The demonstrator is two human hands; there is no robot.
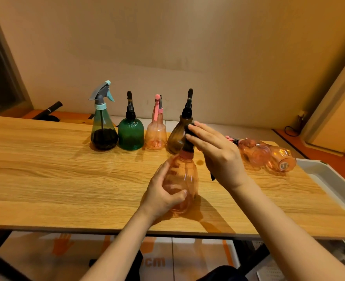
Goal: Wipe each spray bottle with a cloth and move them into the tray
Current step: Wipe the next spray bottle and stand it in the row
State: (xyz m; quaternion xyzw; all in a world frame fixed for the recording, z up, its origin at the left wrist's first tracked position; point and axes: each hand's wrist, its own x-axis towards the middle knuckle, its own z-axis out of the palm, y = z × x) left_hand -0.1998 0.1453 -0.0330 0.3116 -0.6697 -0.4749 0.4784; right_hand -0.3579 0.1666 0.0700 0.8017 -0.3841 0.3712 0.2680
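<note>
Left hand (163, 191) grips the rounded clear-pink plastic spray bottle (182, 179) upright on the wooden table (66, 179) to steady it while right hand (218, 153) curls a dark cloth (190, 129) over its nozzle, white tray (329, 179) waiting at right.

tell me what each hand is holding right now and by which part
The left hand grips the pink spray bottle around its lower body. The right hand holds a dark cloth against the bottle's spray head.
</note>
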